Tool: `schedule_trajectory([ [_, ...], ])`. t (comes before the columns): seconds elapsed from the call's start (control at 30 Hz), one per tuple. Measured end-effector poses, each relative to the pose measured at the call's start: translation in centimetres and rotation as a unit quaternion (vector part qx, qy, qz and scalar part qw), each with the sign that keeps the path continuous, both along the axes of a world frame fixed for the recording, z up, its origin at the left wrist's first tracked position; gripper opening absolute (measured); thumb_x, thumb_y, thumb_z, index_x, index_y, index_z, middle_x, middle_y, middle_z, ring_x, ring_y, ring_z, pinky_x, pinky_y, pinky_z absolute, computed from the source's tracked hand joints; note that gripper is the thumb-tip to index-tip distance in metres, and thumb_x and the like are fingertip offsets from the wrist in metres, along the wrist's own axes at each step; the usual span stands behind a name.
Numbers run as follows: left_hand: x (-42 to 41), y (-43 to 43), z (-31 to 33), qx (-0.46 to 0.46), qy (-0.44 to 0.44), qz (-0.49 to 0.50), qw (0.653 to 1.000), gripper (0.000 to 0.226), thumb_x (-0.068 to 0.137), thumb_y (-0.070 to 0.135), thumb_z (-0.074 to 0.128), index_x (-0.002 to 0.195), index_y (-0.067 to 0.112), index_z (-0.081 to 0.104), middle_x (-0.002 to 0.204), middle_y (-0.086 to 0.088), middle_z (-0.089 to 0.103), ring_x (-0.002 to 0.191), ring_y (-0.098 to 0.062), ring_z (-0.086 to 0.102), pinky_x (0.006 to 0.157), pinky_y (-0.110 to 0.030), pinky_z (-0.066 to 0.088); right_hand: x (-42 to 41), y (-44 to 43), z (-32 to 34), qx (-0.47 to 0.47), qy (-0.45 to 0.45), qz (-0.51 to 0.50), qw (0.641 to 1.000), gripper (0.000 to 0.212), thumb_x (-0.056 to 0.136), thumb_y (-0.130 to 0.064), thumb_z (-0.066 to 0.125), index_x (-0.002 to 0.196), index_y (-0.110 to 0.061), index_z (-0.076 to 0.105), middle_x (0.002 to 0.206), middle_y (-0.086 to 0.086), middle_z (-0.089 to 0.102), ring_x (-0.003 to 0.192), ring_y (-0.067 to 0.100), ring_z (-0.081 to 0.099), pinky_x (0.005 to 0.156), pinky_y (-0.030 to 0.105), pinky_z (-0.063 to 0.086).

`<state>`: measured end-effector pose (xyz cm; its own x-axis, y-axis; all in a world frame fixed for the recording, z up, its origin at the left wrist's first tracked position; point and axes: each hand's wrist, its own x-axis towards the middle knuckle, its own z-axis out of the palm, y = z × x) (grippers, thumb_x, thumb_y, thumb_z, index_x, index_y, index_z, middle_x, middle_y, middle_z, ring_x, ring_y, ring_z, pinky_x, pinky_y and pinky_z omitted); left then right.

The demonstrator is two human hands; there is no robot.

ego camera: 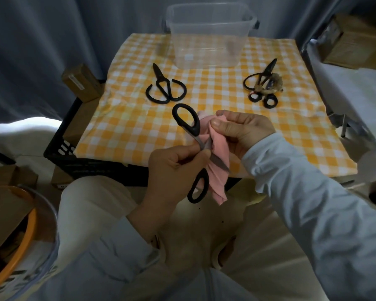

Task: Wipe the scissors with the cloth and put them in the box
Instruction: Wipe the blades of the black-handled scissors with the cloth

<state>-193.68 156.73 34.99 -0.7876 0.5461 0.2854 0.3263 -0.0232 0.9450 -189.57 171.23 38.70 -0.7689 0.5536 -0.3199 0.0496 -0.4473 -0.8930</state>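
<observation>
Nearer us than the box (pixel 208 35), our left hand (pixel 174 170) is pinching the scissors (pixel 186 122), our right hand (pixel 243 131) squeezing the cloth (pixel 218 155) against a blade; we should be wiping tipward.

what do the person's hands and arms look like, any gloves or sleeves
Both are bare, no gloves: the left hand and the right hand. Each arm wears a long, loose, pale blue-grey sleeve reaching the wrist: the left sleeve and the right sleeve.
</observation>
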Motion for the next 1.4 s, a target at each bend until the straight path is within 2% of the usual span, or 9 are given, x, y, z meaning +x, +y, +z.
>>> schedule_trajectory([
  [0.13,0.1,-0.1,0.1,0.011,-0.011,-0.006,1.0,0.018,0.083,0.002,0.067,0.07,-0.01,0.068,0.058,-0.013,0.058,0.051,-0.008,0.052,0.055,-0.013,0.046,-0.2,0.4,-0.1,-0.008,-0.002,-0.043,0.999,0.031,0.069,0.005,0.072,0.094,-0.01,0.061,0.085,0.016,0.068,0.078,0.028,0.068,0.076,0.039,0.057],
  [0.4,-0.1,-0.4,0.1,0.001,-0.036,-0.005,0.999,0.009,0.082,0.004,0.069,0.077,0.01,0.073,0.061,-0.011,0.067,0.06,-0.024,0.063,0.06,-0.026,0.054,-0.7,1.4,-0.5,-0.007,-0.008,-0.108,0.994,0.032,0.069,0.004,0.074,0.093,-0.011,0.058,0.082,0.014,0.065,0.069,0.022,0.067,0.065,0.034,0.057],
  [0.53,0.1,-1.1,0.0,0.002,-0.074,-0.01,0.997,0.009,0.08,0.008,0.068,0.084,0.008,0.076,0.059,-0.002,0.068,0.055,-0.014,0.062,0.058,-0.023,0.052,-0.1,3.8,0.2,-0.04,0.039,-0.126,0.99,0.039,0.068,-0.004,0.073,0.105,-0.001,0.062,0.075,0.007,0.07,0.064,0.016,0.068,0.06,0.026,0.056],
  [0.67,-0.1,-1.1,0.4,0.057,-0.209,-0.027,0.976,0.018,0.075,0.014,0.064,0.088,0.007,0.073,0.065,-0.001,0.071,0.059,-0.01,0.065,0.06,-0.017,0.051,0.8,3.6,-0.4,-0.002,0.022,-0.027,0.999,0.007,0.074,-0.006,0.067,0.081,-0.003,0.069,0.061,0.004,0.069,0.056,0.015,0.061,0.05,0.018,0.052],
  [0.87,-0.1,-0.7,0.5,0.052,-0.245,-0.034,0.967,0.019,0.07,0.019,0.066,0.084,0.01,0.075,0.072,-0.004,0.073,0.07,-0.018,0.068,0.07,-0.026,0.056,1.2,1.7,-0.2,-0.028,0.042,0.095,0.994,0.039,0.066,-0.005,0.065,0.103,0.005,0.064,0.094,0.021,0.07,0.086,0.028,0.069,0.077,0.032,0.056],
  [0.97,-0.1,-0.7,0.5,0.045,-0.239,-0.034,0.969,0.02,0.07,0.019,0.066,0.084,0.007,0.074,0.072,-0.003,0.073,0.071,-0.018,0.068,0.071,-0.027,0.057,1.3,1.2,0.4,-0.034,0.063,0.134,0.988,0.028,0.066,0.001,0.061,0.094,0.003,0.064,0.077,0.014,0.072,0.07,0.023,0.071,0.056,0.024,0.058],
  [1.07,0.0,-0.8,0.5,0.041,-0.232,-0.029,0.971,0.016,0.071,0.018,0.066,0.081,0.011,0.076,0.073,-0.004,0.073,0.071,-0.019,0.068,0.07,-0.027,0.057,1.2,1.0,0.7,-0.001,0.053,0.127,0.99,0.036,0.06,0.003,0.063,0.096,-0.002,0.063,0.07,0.006,0.072,0.064,0.016,0.07,0.052,0.023,0.057],
  [1.23,0.1,-0.6,0.8,0.044,-0.227,-0.032,0.972,0.012,0.069,0.019,0.067,0.073,0.024,0.078,0.07,0.0,0.073,0.069,-0.015,0.068,0.066,-0.023,0.056,0.5,0.6,0.5,0.041,0.037,0.059,0.997,0.046,0.053,0.0,0.071,0.098,-0.004,0.064,0.074,0.005,0.073,0.069,0.018,0.07,0.07,0.034,0.056],
  [1.4,-0.1,-0.6,0.8,0.028,-0.219,-0.014,0.975,0.01,0.073,0.013,0.067,0.079,0.017,0.075,0.068,0.002,0.072,0.064,-0.01,0.066,0.065,-0.02,0.055,0.1,1.5,0.3,-0.011,0.046,-0.018,0.999,0.037,0.07,0.008,0.068,0.106,0.002,0.062,0.078,0.008,0.072,0.068,0.018,0.069,0.057,0.025,0.057],
])
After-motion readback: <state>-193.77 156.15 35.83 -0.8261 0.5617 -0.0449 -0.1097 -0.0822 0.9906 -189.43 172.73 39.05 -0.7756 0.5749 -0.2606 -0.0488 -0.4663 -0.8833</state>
